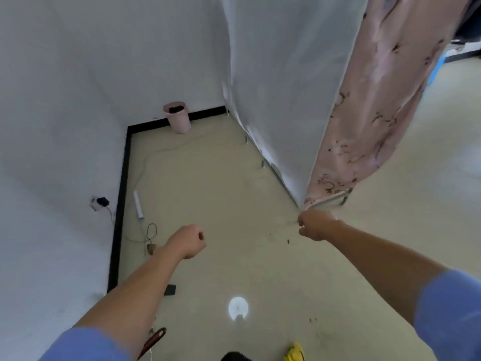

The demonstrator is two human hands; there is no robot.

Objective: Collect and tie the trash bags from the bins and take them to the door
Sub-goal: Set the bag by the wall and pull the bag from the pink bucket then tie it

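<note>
Extending left hand (186, 242), right hand (316, 225), fisted

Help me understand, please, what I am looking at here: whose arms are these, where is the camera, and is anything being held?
There is no machine here. A person wears a wide-angle camera on the head, looking forward and down, so the one picture shows their own two arms in blue sleeves, reaching out over a pale floor. The left hand is curled in a fist and holds nothing that shows. The right hand is curled too, right at the bottom corner of a pink flowered cloth hanging on the right; whether it pinches that cloth I cannot tell. Against the far wall stands a pink bin with something dark inside its rim, not yet reached. A white tube lies on the floor near the left wall.
</note>
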